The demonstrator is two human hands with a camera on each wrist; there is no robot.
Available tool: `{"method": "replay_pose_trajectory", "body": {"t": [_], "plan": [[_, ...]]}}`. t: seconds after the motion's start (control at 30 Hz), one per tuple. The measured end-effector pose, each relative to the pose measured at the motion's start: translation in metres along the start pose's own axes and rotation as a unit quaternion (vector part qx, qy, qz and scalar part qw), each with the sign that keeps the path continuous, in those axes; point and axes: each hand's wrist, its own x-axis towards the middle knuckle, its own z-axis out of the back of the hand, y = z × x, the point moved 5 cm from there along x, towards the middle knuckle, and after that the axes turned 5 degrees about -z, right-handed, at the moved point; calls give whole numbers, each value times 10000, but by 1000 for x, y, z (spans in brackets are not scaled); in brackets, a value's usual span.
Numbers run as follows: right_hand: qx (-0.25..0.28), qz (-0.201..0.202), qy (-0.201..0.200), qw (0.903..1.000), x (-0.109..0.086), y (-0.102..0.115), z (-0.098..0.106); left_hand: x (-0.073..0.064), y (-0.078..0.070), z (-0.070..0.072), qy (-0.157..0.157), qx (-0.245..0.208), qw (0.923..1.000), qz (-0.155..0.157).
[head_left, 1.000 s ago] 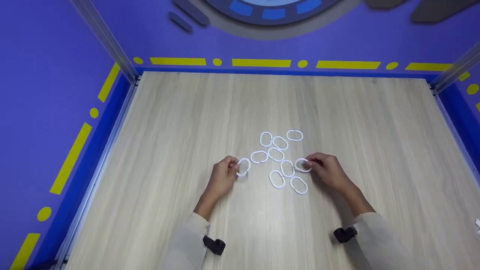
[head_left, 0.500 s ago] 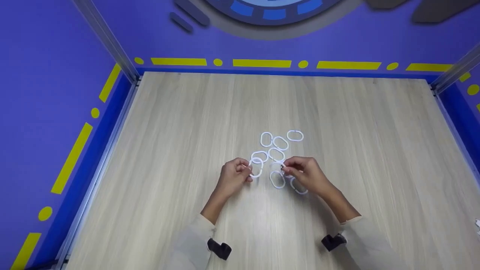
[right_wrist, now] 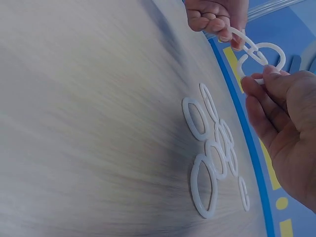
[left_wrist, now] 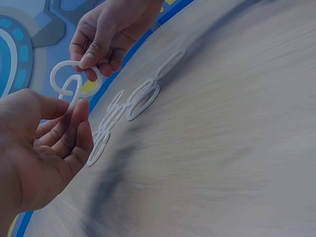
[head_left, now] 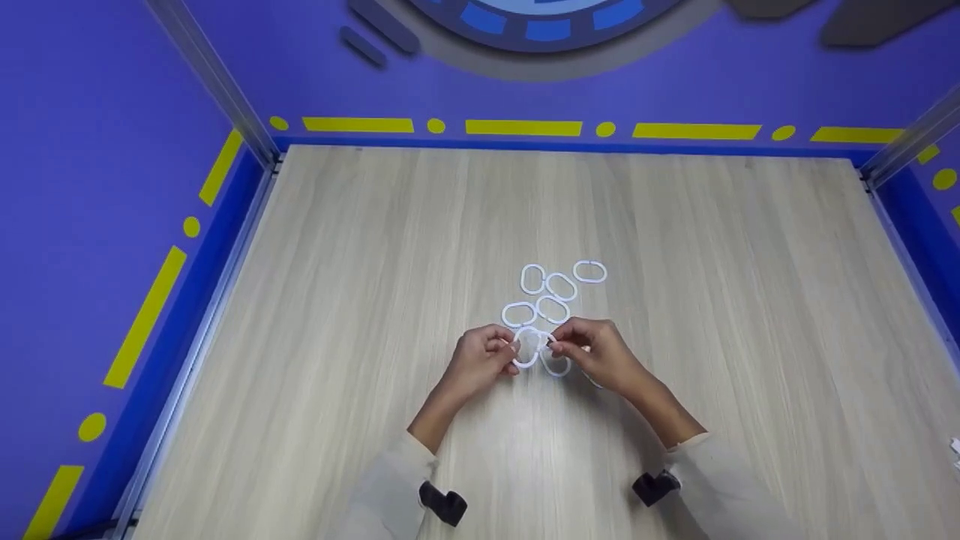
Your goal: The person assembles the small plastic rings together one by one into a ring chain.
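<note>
In the head view my left hand [head_left: 480,360] pinches a white oval plastic curtain ring [head_left: 526,366] between thumb and fingers. My right hand [head_left: 600,352] pinches a second ring, whose split end shows as a gap in the right wrist view [right_wrist: 282,54]. Both rings are raised above the table, and they cross each other between the hands. The left-hand ring [left_wrist: 75,79] lies across the opening of the right-hand one [left_wrist: 55,74] in the left wrist view. Fingertips cover part of each ring.
Several more white rings lie loosely on the wooden table [head_left: 360,300], among them one ring [head_left: 590,282] farthest back and one ring [right_wrist: 193,192] near the right wrist camera. Blue walls [head_left: 525,97] enclose the far and side edges. A small white object [head_left: 955,445] sits at the right edge.
Both hands have come together over the table's middle, the left moving right and the right moving left. Their two rings, apart at first, now cross.
</note>
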Motion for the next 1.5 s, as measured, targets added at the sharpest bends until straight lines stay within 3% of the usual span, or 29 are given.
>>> {"method": "replay_pose_trajectory", "body": {"t": [0.2,0.43,0.63,0.83,1.13,1.3,1.5], "plan": [[-58,-46,-220,9997,0,-4,3,-2,1,-2,425,41,9985,-349],[419,-166,-96,9989,-1,-6,0,-4,-1,-8,872,-117,9942,-623],[883,-200,56,9959,-2,-8,-5,-5,-2,-7,785,-176,9954,-516],[1690,-388,193,9847,-2,-8,-11,-6,-2,-11,963,-384,9938,-405],[2442,-841,225,9658,-3,-13,-15,-5,1,-14,828,-306,9942,-615],[2620,-991,362,9593,-5,-16,-19,-5,-1,-13,648,-394,9944,-733],[2401,-1301,635,9599,-7,-21,-24,-5,8,-7,509,-194,9956,-758]]}}
